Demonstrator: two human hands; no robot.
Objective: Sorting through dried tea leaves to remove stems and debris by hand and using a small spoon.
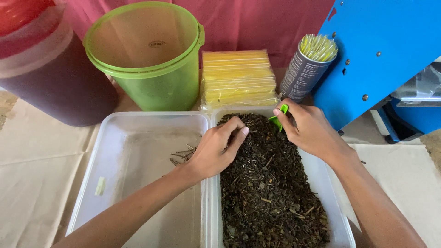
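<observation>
Left clear rectangular plastic tub (115,151) holds a few separated thin stems (183,155). Left hand (216,149), fingers pinched together, picks in the dark dried leaf matter (271,193) filling the right clear plastic tub (340,220). Right hand (310,131) is clamped on a small green plastic scoop (279,117). Judged step: sorting stems; each pick calls for a fine pinch
</observation>
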